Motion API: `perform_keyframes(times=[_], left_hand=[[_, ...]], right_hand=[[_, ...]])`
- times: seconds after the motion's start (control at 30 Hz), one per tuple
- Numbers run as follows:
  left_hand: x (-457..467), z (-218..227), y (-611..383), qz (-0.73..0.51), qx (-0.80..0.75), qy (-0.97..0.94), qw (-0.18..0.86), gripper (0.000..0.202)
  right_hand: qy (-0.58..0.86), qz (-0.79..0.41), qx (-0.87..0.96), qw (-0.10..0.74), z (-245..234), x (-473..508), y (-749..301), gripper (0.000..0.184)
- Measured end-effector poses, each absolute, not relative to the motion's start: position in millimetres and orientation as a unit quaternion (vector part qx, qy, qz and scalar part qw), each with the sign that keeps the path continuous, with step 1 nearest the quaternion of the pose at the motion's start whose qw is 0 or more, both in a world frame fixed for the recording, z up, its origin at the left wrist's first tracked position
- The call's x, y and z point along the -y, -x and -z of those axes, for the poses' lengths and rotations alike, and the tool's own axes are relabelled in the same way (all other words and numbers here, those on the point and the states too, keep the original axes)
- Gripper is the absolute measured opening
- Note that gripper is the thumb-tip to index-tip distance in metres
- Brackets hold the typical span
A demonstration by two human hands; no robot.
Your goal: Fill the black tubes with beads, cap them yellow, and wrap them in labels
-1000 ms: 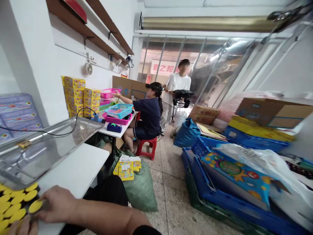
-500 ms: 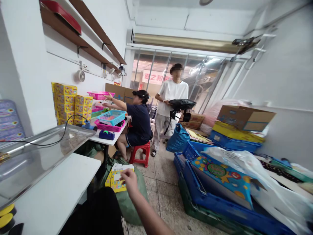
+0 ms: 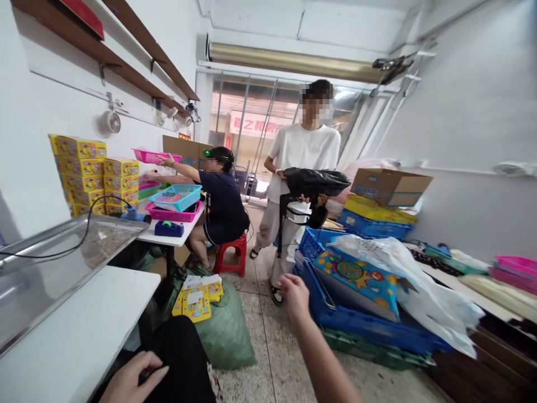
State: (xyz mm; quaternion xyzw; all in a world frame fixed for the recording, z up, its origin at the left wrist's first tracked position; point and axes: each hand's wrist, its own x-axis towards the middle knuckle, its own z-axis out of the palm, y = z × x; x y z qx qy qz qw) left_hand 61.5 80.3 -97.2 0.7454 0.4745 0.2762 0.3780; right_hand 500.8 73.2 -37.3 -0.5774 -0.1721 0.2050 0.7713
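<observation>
Left hand open and relaxed, resting on dark trousers just below the white table. Right hand empty, fingers loosely curled, raised near the blue crate. Neither grips anything.

At the near edge of the white table, the person's left hand is cut off at the wrist by the bottom of the view. To the table's right, the right forearm runs out of that same edge below the right hand. The steel tray on the table is cut off by the left edge. Beyond the table, the contents of the turquoise basket are too small to tell, and the print on the yellow cards is too small to read. Well right of the table, a white plastic bag hides part of a blue crate.
</observation>
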Motion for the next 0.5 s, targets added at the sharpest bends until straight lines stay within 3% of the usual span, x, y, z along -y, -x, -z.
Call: perform_keyframes(times=[0.13, 0.27, 0.37, 0.5], left_hand=[[-100.6, 70.4, -90.2, -0.243, -0.482, -0.672, 0.508, 0.053], [-129.5, 28.0, -130.5, -0.283, -0.452, -0.605, 0.591, 0.059], [-157.0, -14.4, -175.7, -0.323, -0.396, -0.589, 0.626, 0.060], [-189.9, -76.9, -252.5, -0.358, -0.313, -0.596, 0.647, 0.061]], right_hand=[[0.573, -0.095, 0.118, 0.805, -12.6, -54.2, -565.4, 0.048], [0.578, -0.030, 0.062, 0.813, -75.7, -32.8, -638.0, 0.032], [0.594, -0.065, 0.048, 0.801, -118.9, -21.4, -673.9, 0.038], [0.617, -0.208, 0.090, 0.753, -155.7, -16.0, -681.2, 0.058]])
